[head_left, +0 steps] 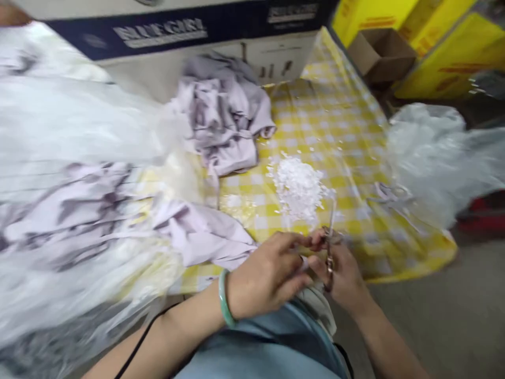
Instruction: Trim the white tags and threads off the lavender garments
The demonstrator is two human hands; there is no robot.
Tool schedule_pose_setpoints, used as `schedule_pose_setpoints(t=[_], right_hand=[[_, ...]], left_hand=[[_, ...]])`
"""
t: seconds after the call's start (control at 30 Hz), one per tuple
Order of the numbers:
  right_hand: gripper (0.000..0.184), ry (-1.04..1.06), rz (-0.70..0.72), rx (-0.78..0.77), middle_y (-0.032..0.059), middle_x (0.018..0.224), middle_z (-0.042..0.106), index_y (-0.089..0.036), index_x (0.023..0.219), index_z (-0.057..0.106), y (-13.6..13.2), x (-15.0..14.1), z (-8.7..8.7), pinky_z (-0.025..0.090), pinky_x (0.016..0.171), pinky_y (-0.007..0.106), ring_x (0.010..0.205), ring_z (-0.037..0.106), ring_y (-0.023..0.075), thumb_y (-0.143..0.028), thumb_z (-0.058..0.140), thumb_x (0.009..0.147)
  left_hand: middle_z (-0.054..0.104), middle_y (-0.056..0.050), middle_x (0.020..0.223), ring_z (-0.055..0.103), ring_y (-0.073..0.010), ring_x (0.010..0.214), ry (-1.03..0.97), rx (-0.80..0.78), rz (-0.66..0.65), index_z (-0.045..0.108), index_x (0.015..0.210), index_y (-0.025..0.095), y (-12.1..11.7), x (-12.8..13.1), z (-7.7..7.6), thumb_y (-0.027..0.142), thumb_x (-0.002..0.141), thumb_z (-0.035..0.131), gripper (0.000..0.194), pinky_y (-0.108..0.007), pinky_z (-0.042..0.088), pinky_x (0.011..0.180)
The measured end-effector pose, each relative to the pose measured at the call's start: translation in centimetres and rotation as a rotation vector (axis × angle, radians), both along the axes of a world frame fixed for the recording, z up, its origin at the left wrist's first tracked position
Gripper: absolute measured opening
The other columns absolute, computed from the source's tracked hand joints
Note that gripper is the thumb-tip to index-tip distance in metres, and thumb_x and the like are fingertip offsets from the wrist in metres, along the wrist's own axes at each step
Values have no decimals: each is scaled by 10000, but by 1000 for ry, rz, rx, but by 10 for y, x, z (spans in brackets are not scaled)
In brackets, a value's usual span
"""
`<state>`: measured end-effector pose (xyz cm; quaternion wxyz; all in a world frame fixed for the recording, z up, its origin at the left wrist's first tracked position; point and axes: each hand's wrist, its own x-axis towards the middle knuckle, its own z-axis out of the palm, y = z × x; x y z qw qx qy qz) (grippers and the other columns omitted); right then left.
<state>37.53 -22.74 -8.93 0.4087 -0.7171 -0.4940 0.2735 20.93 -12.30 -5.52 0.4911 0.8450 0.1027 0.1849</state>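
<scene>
My right hand (347, 276) is closed around a pair of small scissors (330, 247), whose blades point away from me over the checked cloth. My left hand (272, 268), with a green bangle at the wrist, is beside it, fingers bent and nearly touching the scissors. A piece of lavender fabric (205, 231) runs under the left hand, and a bit of it shows between the fingertips. Just beyond the hands lies a heap of small white pieces (298, 187). Farther back sits a crumpled pile of lavender fabric (224, 110).
A yellow-and-white checked cloth (355, 137) covers the work surface. Clear plastic bags lie left (79, 121) and right (426, 152). More lavender fabric (67, 210) is spread at left. Behind stand a Blue Girl carton (229, 26), yellow boxes (371, 16) and an opened brown box (381, 52).
</scene>
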Motion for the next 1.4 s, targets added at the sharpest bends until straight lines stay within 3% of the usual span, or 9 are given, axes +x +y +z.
schedule_pose_setpoints(t=[0.1, 0.27, 0.4, 0.5, 0.57, 0.7, 0.9, 1.27, 1.4], right_hand=[[262, 34, 93, -15, 63, 947, 620, -229, 954, 545, 6, -8, -10, 513, 776, 346, 882, 624, 221, -444, 629, 830], [321, -2, 71, 23, 74, 999, 617, -235, 950, 497, 33, -44, -5, 494, 810, 380, 929, 611, 237, -412, 707, 782], [269, -52, 172, 221, 76, 1011, 629, -242, 928, 505, 88, -85, 10, 453, 914, 419, 1015, 577, 243, -319, 717, 780], [305, 15, 321, 192, 43, 939, 626, -228, 946, 533, 129, -114, 14, 466, 895, 384, 978, 574, 220, -266, 740, 725], [220, 131, 397, 132, 10, 847, 608, -216, 869, 520, 143, -122, 15, 489, 780, 317, 835, 589, 176, -253, 687, 731], [164, 314, 296, 256, -9, 819, 566, -236, 828, 439, 143, -100, 29, 474, 670, 259, 726, 571, 130, -247, 589, 763], [218, 221, 1, 487, 35, 933, 573, -252, 806, 387, 131, -52, 41, 497, 793, 345, 881, 616, 190, -190, 591, 763], [204, 254, -36, 469, 31, 936, 583, -247, 809, 351, 136, -55, 34, 505, 801, 318, 903, 626, 172, -202, 549, 793], [191, 251, 64, 298, 49, 1030, 609, -246, 861, 402, 135, -57, 36, 499, 847, 338, 957, 618, 184, -205, 570, 781]], left_hand=[[582, -141, 1198, 561, -230, 1099, 49, 148, 189, 579, 931, 172, 14, -38, 16, 240, 912, 528, 87, -378, 469, 972], [559, -79, 1039, 558, -226, 986, 248, 353, 1082, 554, 972, 194, 72, -133, 2, 113, 822, 480, 186, -397, 486, 885], [538, -83, 1063, 531, -232, 985, 395, 308, 922, 573, 1045, 177, 99, -161, -14, 197, 799, 560, 247, -418, 467, 893], [555, -66, 944, 529, -217, 960, 239, 307, 787, 564, 873, 181, 95, -149, -1, 222, 859, 536, 52, -396, 443, 897], [573, -64, 940, 550, -194, 923, 61, 142, 721, 528, 888, 187, 89, -140, 16, 244, 903, 514, 61, -352, 460, 850], [586, -96, 1111, 579, -190, 1024, -131, -90, 618, 514, 1031, 187, 89, -135, 38, 258, 931, 498, 124, -328, 475, 877], [621, -80, 1027, 600, -181, 942, 249, 79, 514, 555, 1118, 163, 89, -139, 15, 97, 861, 417, 299, -320, 480, 816], [577, -128, 1005, 522, -241, 938, 233, 401, 487, 617, 926, 150, 50, -118, -7, 174, 858, 508, 130, -415, 458, 858], [597, -94, 877, 536, -190, 817, 176, 192, 490, 621, 803, 158, 49, -113, 1, 220, 932, 433, 236, -332, 459, 757]])
